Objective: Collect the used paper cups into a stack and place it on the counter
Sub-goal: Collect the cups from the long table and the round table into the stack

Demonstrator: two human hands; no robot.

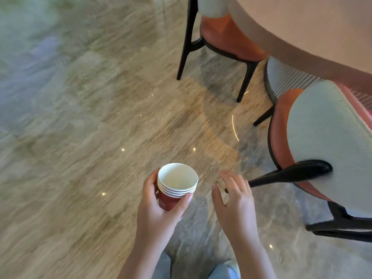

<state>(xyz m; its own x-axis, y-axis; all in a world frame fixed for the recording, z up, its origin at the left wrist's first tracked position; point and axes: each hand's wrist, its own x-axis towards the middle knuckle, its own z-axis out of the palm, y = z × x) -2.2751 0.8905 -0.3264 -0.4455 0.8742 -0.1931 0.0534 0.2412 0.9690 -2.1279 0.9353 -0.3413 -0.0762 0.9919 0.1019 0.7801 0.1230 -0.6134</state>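
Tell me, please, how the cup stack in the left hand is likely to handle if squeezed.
The cup stack looks light: the left hand alone holds it. Several nested rims probably stiffen it against squeezing. Seemingly empty, it might tip easily.

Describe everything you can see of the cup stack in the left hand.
The cup stack is nested paper cups, about four white rolled rims showing, red outside with faint pale print, white and seemingly empty inside. It is roughly upright, mouth up, held above the floor. The left hand grips its red wall, thumb on the near side; the right hand is apart from it.
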